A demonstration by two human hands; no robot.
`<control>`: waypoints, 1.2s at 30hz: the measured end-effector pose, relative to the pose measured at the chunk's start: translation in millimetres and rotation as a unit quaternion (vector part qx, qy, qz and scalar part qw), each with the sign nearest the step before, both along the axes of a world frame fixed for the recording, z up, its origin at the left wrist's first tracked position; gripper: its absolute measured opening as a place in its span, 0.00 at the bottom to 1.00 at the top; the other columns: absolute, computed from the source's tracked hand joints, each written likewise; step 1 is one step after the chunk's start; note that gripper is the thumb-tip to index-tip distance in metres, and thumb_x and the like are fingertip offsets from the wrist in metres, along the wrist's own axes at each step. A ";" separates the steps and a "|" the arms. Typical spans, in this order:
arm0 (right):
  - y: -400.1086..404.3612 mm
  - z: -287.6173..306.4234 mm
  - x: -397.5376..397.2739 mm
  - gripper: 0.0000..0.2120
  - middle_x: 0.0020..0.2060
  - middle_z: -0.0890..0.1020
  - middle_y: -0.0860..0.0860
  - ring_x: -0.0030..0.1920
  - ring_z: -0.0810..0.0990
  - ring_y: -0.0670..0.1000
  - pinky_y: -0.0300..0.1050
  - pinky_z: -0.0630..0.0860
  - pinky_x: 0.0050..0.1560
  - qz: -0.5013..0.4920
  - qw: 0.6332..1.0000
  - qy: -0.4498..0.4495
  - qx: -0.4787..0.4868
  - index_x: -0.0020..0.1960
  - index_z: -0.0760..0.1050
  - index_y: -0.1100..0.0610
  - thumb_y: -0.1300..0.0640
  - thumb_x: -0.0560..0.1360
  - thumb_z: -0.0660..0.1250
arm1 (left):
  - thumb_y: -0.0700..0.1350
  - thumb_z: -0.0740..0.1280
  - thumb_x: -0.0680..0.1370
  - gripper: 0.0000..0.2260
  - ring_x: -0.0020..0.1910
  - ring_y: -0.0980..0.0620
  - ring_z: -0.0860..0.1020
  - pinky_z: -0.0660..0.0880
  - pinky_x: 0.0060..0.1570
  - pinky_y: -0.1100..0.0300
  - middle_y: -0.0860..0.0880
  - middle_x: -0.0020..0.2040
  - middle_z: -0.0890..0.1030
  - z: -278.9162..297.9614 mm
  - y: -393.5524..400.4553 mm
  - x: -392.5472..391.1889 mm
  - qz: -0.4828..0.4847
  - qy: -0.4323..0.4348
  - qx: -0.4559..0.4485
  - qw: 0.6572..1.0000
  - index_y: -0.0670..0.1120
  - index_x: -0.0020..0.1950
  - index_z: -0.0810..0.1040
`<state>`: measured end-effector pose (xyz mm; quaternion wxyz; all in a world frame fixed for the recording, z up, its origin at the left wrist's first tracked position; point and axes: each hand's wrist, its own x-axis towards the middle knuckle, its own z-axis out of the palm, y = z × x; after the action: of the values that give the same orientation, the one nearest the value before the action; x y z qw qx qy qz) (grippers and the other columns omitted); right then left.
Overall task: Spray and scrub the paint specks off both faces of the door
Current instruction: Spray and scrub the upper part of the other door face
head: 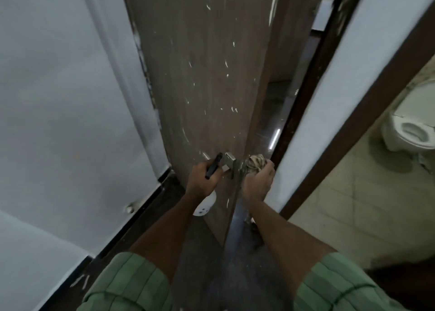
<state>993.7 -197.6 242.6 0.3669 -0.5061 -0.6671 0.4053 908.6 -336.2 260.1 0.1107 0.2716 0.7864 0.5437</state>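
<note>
Pale grey walls (pixel 58 98) flank a dark floor (pixel 237 251), and on the right an open doorway shows a tiled room with a white toilet (pixel 409 131). A brown door (pixel 202 75) stands ajar straight ahead, seen nearly edge-on, its near face flecked with white paint specks (pixel 227 63). The left hand (pixel 204 176) curls its fingers round a white spray bottle (pixel 204 208) with a black nozzle, held against the door's face beside the metal latch (pixel 229 161). The right hand (pixel 257 181) clutches a bunched striped rag (pixel 256 161) at the door's edge, fingers closed on it.
</note>
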 end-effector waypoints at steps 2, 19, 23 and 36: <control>0.0 -6.4 -1.0 0.18 0.62 0.76 0.61 0.61 0.76 0.62 0.53 0.72 0.58 -0.037 0.999 0.002 0.025 0.69 0.70 0.60 0.62 0.80 0.60 | 0.53 0.67 0.78 0.16 0.29 0.36 0.77 0.74 0.31 0.42 0.37 0.31 0.77 -3.1 12.7 -15.9 -0.011 -0.021 -0.001 1.000 0.40 0.41 0.79; 97.4 15.9 -89.5 0.21 0.68 0.75 0.59 0.67 0.75 0.61 0.60 0.77 0.63 0.187 0.949 -0.204 0.148 0.72 0.69 0.57 0.59 0.80 0.67 | 0.52 0.69 0.77 0.17 0.25 0.47 0.70 0.67 0.30 0.54 0.49 0.25 0.72 14.9 135.1 -117.1 -0.104 -0.004 0.000 0.995 0.47 0.31 0.73; 130.2 16.2 -126.7 0.23 0.69 0.73 0.60 0.69 0.73 0.63 0.59 0.75 0.62 0.134 0.958 -0.228 0.112 0.72 0.68 0.58 0.60 0.79 0.69 | 0.44 0.72 0.81 0.17 0.27 0.46 0.72 0.69 0.33 0.52 0.46 0.28 0.74 21.5 172.8 -142.5 -0.114 0.017 -0.043 0.992 0.41 0.33 0.77; 169.4 -4.2 -157.2 0.25 0.70 0.72 0.56 0.72 0.68 0.62 0.59 0.77 0.66 0.087 0.956 -0.249 0.131 0.74 0.69 0.53 0.62 0.79 0.68 | 0.47 0.70 0.81 0.12 0.29 0.50 0.76 0.73 0.36 0.53 0.50 0.30 0.78 24.8 246.6 -183.1 -0.199 -0.028 -0.013 0.979 0.50 0.37 0.80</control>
<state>836.5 -28.2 238.4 0.2157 -0.4787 -0.8259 0.2053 725.5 -89.5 284.9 0.2420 0.4064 0.7201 0.5078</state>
